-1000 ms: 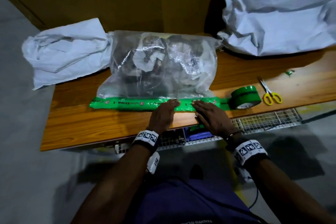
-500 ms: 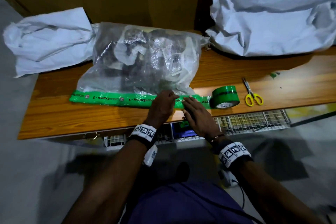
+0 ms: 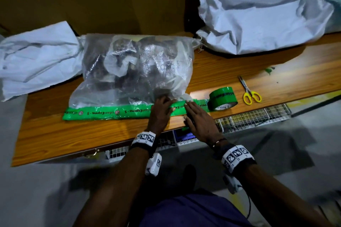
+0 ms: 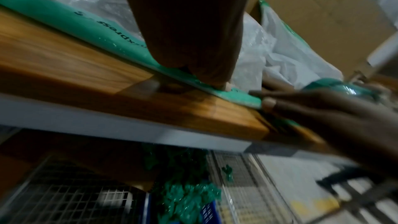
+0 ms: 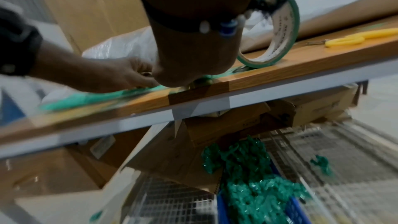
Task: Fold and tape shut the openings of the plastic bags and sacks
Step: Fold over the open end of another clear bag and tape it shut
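Clear bag (image 3: 132,68) of dark items, green tape (image 3: 114,111) across its opening

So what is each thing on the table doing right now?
Clear plastic bag: lying flat, full, mouth taped.
Green tape strip: stuck along the bag's edge, still joined to the roll.
Green tape roll: uncut.
Yellow-handled scissors: lying untouched.
Left hand: pressing the strip.
Right hand: flat, pressing the strip.

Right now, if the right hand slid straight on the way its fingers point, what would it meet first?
The right hand lies on the green tape strip, fingers pointing up-left. First it would likely meet the left hand, then the clear bag; depth is unclear.
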A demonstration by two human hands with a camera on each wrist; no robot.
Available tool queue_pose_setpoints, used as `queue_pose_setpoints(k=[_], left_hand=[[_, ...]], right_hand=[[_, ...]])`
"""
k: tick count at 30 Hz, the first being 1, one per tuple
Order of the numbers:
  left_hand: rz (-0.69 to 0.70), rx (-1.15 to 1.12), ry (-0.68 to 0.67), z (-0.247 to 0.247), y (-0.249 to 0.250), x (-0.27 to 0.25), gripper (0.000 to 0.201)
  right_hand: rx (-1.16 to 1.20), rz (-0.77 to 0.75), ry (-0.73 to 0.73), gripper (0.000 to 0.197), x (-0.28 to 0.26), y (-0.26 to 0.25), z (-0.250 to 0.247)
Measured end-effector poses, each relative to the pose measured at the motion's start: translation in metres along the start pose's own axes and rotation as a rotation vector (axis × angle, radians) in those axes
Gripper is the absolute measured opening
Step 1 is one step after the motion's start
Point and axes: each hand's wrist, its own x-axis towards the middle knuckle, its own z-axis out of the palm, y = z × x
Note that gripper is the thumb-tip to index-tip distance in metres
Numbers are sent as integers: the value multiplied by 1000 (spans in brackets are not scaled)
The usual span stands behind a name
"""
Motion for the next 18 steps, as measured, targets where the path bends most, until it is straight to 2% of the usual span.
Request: queue_pose_setpoints(k=[3, 5, 9, 15, 18], left_hand=[[119, 247, -30, -3, 11, -3, 59], [184, 347, -81, -7, 16, -2, 71], [112, 393, -210, -21, 28, 18, 100], [63, 326, -442, -28, 16, 47, 96], [54, 340, -485, -28, 16, 51, 94]], right_hand=[[-12, 79, 55, 57, -9, -5, 1], [-46, 142, 31, 63, -14, -9, 5], [-85, 220, -18, 67, -11, -18, 10], [-88, 263, -35, 74, -10, -24, 10], [-94, 292, -6, 71, -3, -28, 8]])
